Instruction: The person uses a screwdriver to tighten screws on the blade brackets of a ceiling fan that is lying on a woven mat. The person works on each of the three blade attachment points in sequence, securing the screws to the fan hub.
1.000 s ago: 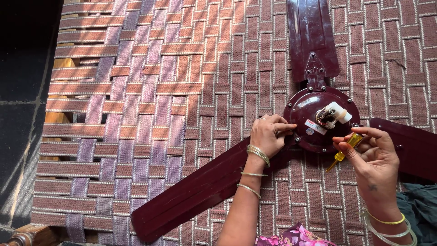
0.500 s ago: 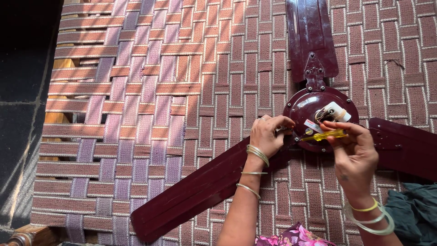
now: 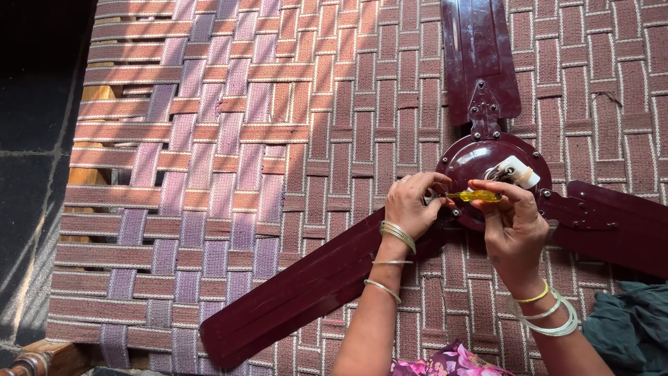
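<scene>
Screwdriver (image 3: 473,196) pinched in right hand (image 3: 513,226), tip beside left hand (image 3: 410,205) fingers closed at fan hub (image 3: 487,157)

I have one camera only, worn on my head, looking almost straight down onto the woven cot (image 3: 278,139) in front of me. It sits close, at arm's reach: my left hand (image 3: 412,207) and right hand (image 3: 513,224) enter from the bottom edge, right of centre. The ceiling fan (image 3: 487,167) fills the right side; dark floor (image 3: 31,139) shows along the left.
</scene>
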